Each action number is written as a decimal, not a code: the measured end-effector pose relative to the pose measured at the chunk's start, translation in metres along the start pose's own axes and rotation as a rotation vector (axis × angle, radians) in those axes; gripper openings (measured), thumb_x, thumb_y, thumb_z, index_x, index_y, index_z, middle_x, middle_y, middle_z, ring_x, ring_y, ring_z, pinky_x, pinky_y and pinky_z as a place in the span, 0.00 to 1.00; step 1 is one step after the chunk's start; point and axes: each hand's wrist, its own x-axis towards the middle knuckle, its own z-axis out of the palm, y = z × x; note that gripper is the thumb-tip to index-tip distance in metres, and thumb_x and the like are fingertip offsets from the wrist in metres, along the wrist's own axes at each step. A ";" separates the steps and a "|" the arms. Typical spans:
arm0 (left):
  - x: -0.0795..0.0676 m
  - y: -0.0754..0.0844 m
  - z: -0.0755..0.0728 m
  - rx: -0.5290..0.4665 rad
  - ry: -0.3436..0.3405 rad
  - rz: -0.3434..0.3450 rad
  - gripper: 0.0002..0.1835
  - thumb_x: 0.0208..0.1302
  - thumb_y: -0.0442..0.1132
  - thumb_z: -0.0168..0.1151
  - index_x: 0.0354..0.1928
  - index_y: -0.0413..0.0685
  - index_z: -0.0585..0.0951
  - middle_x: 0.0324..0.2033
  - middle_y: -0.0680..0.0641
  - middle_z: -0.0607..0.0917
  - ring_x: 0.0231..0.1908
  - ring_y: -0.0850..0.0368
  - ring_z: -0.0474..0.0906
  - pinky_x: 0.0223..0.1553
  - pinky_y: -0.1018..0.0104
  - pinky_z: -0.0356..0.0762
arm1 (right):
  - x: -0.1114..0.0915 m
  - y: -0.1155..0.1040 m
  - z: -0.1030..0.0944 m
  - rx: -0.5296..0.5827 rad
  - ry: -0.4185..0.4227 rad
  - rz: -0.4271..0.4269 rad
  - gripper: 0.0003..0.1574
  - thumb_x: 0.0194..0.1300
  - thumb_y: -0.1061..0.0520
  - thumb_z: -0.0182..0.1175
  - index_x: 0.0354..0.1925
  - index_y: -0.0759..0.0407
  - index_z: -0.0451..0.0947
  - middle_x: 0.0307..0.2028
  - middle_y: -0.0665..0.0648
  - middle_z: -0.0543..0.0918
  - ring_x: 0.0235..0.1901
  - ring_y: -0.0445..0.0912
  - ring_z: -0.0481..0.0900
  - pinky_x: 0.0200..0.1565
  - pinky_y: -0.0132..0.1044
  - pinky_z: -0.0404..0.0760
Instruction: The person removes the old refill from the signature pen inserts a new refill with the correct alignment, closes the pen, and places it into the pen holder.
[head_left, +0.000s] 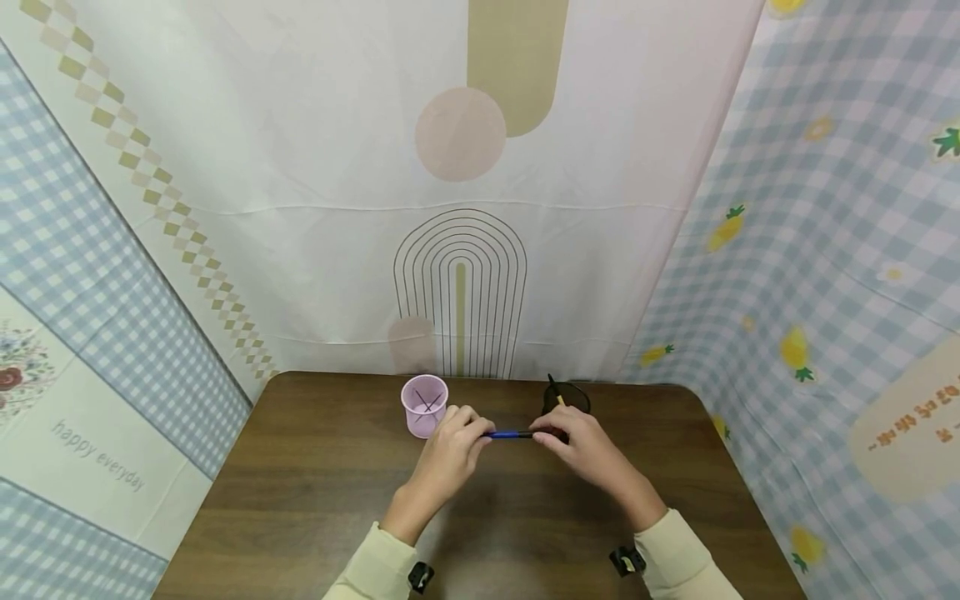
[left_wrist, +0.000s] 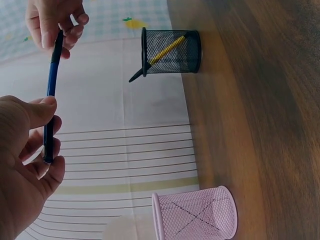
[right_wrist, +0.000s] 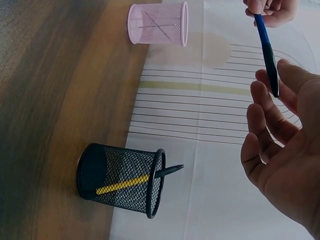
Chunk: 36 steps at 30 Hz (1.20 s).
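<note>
A blue pen (head_left: 510, 434) with dark ends lies level between my two hands above the table. My left hand (head_left: 447, 446) grips one end with thumb and curled fingers, which the left wrist view shows closely. At the other, dark end, my right hand (head_left: 583, 448) pinches the pen lightly between thumb and index finger, the other fingers loosely bent. Behind the right hand stands a black mesh pen cup (right_wrist: 120, 175), holding a yellow and black pen (right_wrist: 122, 185) that leans out over the rim. Near the left hand stands a pink mesh pen cup (head_left: 425, 404).
Both cups stand near the far edge of the brown wooden table (head_left: 315, 483). A white printed cloth (head_left: 322, 208) hangs just behind that edge. Checked cloths (head_left: 825, 208) hang at both sides.
</note>
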 end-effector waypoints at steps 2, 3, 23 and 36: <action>0.000 0.000 0.000 0.003 0.001 0.004 0.09 0.57 0.31 0.75 0.38 0.50 0.87 0.32 0.53 0.81 0.35 0.56 0.73 0.37 0.63 0.75 | 0.000 0.000 0.000 -0.006 -0.001 -0.018 0.05 0.68 0.55 0.68 0.42 0.46 0.87 0.36 0.39 0.84 0.34 0.35 0.74 0.37 0.34 0.76; 0.000 0.000 0.000 0.005 0.000 0.005 0.09 0.58 0.31 0.75 0.38 0.50 0.87 0.32 0.53 0.81 0.35 0.56 0.73 0.37 0.63 0.75 | 0.001 0.000 0.000 -0.006 -0.002 -0.023 0.04 0.68 0.55 0.68 0.42 0.46 0.87 0.36 0.39 0.83 0.34 0.35 0.74 0.37 0.33 0.76; 0.000 0.001 -0.001 0.003 -0.020 0.001 0.08 0.59 0.31 0.74 0.38 0.50 0.87 0.32 0.53 0.81 0.35 0.56 0.73 0.38 0.63 0.75 | 0.001 -0.006 0.004 0.007 0.084 -0.076 0.17 0.56 0.64 0.76 0.38 0.49 0.81 0.35 0.45 0.77 0.35 0.38 0.71 0.35 0.31 0.76; 0.001 -0.001 -0.001 0.001 0.000 0.013 0.09 0.58 0.31 0.75 0.38 0.50 0.87 0.32 0.53 0.80 0.35 0.56 0.73 0.38 0.63 0.76 | -0.001 -0.005 0.007 0.016 0.107 -0.086 0.21 0.52 0.65 0.78 0.42 0.51 0.81 0.38 0.45 0.79 0.36 0.36 0.73 0.36 0.31 0.78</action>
